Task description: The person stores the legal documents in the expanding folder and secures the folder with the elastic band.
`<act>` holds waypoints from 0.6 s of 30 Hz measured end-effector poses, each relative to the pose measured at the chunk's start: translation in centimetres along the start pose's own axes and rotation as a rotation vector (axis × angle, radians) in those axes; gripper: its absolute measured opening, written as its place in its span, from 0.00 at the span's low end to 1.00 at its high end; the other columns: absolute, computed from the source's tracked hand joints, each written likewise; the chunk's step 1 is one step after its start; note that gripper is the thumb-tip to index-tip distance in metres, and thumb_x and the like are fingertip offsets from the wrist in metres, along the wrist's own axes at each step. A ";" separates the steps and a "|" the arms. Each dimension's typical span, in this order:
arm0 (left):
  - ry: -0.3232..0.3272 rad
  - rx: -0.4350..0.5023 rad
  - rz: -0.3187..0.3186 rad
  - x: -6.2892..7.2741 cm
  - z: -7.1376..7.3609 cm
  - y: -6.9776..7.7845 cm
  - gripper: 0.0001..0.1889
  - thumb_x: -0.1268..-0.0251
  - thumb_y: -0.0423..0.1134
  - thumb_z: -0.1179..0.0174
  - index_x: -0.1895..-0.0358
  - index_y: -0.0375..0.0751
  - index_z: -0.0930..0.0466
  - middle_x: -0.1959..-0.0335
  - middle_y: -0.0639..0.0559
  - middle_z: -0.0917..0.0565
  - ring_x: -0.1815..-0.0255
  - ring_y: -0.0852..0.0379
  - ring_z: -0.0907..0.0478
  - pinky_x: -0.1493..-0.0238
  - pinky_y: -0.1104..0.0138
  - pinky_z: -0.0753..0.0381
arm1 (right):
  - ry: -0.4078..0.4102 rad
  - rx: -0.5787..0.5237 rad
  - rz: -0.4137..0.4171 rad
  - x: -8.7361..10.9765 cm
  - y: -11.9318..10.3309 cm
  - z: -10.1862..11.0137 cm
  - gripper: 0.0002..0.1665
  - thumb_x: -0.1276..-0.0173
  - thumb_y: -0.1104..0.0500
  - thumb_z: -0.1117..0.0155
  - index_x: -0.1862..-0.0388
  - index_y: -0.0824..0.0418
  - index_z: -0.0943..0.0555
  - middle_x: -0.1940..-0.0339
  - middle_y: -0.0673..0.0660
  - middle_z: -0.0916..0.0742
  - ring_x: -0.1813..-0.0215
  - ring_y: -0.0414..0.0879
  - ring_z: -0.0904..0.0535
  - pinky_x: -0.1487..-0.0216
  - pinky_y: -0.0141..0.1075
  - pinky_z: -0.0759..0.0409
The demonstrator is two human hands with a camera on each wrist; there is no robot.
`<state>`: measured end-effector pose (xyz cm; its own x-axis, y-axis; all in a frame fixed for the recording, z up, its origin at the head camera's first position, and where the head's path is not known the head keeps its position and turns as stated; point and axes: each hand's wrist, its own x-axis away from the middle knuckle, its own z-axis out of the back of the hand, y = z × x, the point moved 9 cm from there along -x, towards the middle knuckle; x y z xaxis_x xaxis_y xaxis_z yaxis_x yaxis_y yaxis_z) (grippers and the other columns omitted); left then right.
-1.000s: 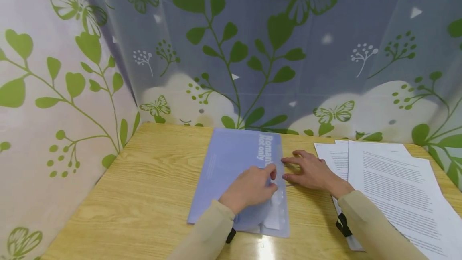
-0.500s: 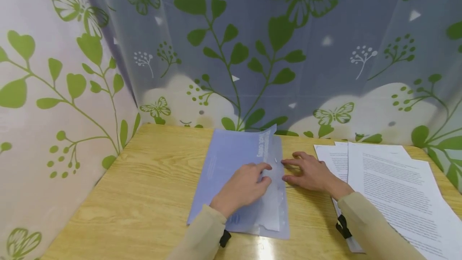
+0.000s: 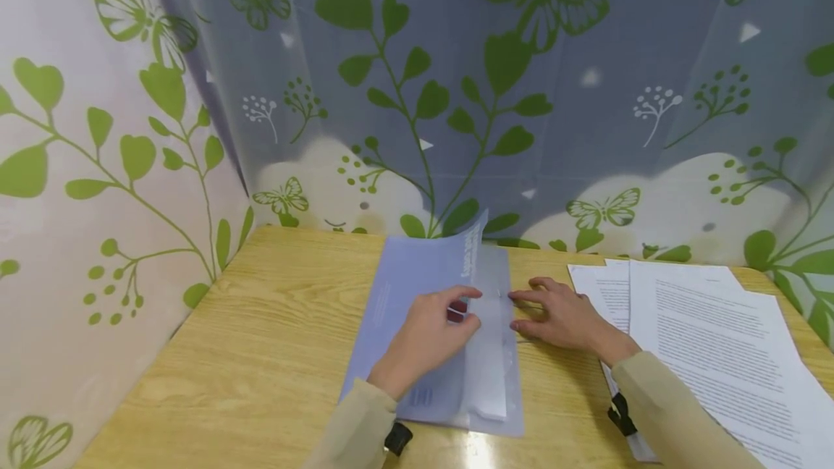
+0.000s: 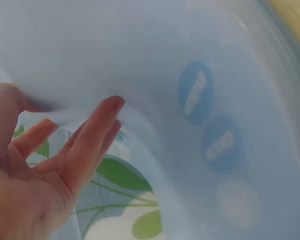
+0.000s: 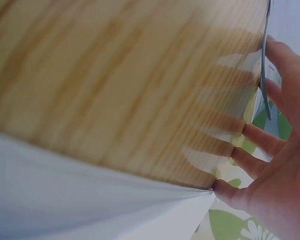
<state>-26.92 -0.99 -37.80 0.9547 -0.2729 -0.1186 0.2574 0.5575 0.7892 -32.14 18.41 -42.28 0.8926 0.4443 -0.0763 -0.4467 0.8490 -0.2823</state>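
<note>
"Where's the folder from where you are?"

"Flat on the wooden table [image 3: 260,310], near the middle, a pale blue folder [image 3: 417,273]. Its cover [image 3: 474,252] is bent up along the right side, with the far corner standing highest."

"What's the left hand [image 3: 430,331] doing there?"

"It's over the folder, fingers fairly straight and relaxed, thumb and forefinger well parted. Seen from its wrist, the fingers lie against the raised cover, next to some blue oval marks [image 4: 195,93]. Whether any bit of the edge is nipped between them, I can't tell."

"And the right hand [image 3: 563,317]?"

"Fingers spread, holding nothing. The fingertips are down on the table, with the thumb and forefinger just beside the folder's right edge."

"Is there something under that cover?"

"White paper [image 3: 489,368], showing through the cover and along the right side."

"Plenty more paper over there, too."

"Yes, printed sheets [image 3: 710,353], overlapping, to the right of the right hand. The right sleeve [image 3: 680,411] crosses over part of them."

"And behind it all?"

"A blue curtain [image 3: 417,78] with green leaves and butterflies, hanging just past the table's far edge."
</note>
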 end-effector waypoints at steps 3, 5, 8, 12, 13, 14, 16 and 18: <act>0.023 0.103 0.047 0.1 0.3 -0.6 0.19 0.36 0.40 0.41 0.42 0.54 0.16 0.50 0.44 0.12 0.54 0.53 0.12 0.66 0.66 0.14 | 0.002 -0.001 0.003 0.1 0.0 0.0 0.33 0.33 0.35 0.34 0.34 0.49 0.18 0.31 0.70 0.22 0.36 0.72 0.24 0.56 0.68 0.21; 0.026 0.150 0.067 0.2 0.4 -0.8 0.18 0.37 0.40 0.41 0.44 0.56 0.16 0.51 0.45 0.12 0.54 0.53 0.12 0.71 0.66 0.14 | 0.000 -0.002 0.004 0.1 0.1 0.0 0.34 0.33 0.35 0.34 0.34 0.49 0.18 0.31 0.70 0.23 0.36 0.72 0.24 0.56 0.68 0.21; 0.026 0.192 0.082 0.1 0.6 -1.0 0.17 0.37 0.39 0.40 0.46 0.57 0.15 0.52 0.48 0.13 0.56 0.55 0.13 0.75 0.66 0.15 | -0.003 -0.005 0.002 0.1 0.1 -0.1 0.34 0.33 0.35 0.34 0.34 0.49 0.18 0.31 0.70 0.23 0.36 0.72 0.24 0.56 0.67 0.21; 0.045 0.218 0.083 0.0 1.1 -1.2 0.16 0.38 0.39 0.41 0.48 0.58 0.15 0.53 0.48 0.13 0.57 0.56 0.13 0.76 0.65 0.15 | -0.007 -0.010 -0.003 0.1 0.2 -0.1 0.34 0.33 0.35 0.34 0.34 0.49 0.18 0.30 0.70 0.23 0.35 0.72 0.24 0.56 0.68 0.22; 0.051 0.221 0.082 0.0 1.2 -1.1 0.16 0.38 0.39 0.41 0.48 0.58 0.15 0.53 0.48 0.13 0.57 0.56 0.13 0.76 0.65 0.15 | -0.008 -0.011 -0.003 0.1 0.2 -0.1 0.34 0.33 0.35 0.34 0.34 0.49 0.18 0.30 0.70 0.23 0.35 0.72 0.24 0.55 0.68 0.22; 0.056 0.222 0.078 0.0 1.4 -1.1 0.16 0.38 0.38 0.41 0.49 0.57 0.15 0.53 0.48 0.13 0.57 0.55 0.13 0.76 0.64 0.15 | -0.008 -0.013 -0.004 0.1 0.2 -0.1 0.34 0.33 0.35 0.34 0.34 0.49 0.18 0.30 0.70 0.23 0.35 0.72 0.24 0.55 0.68 0.22; 0.067 0.220 0.073 0.0 1.7 -1.1 0.16 0.38 0.38 0.42 0.49 0.57 0.15 0.52 0.46 0.13 0.57 0.54 0.13 0.76 0.64 0.15 | -0.009 -0.014 -0.002 0.1 0.1 -0.1 0.33 0.33 0.35 0.34 0.34 0.49 0.18 0.30 0.70 0.23 0.35 0.73 0.25 0.55 0.68 0.22; 0.077 0.216 0.073 0.0 2.0 -1.1 0.15 0.38 0.38 0.42 0.49 0.57 0.14 0.52 0.46 0.13 0.57 0.54 0.13 0.76 0.63 0.15 | -0.009 -0.015 -0.001 0.1 0.1 -0.1 0.33 0.33 0.35 0.34 0.33 0.49 0.18 0.30 0.70 0.23 0.35 0.72 0.25 0.55 0.69 0.22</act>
<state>-27.45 -3.18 -37.43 0.9804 -0.1725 -0.0955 0.1571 0.3903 0.9072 -32.10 18.53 -42.41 0.8925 0.4460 -0.0674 -0.4447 0.8450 -0.2971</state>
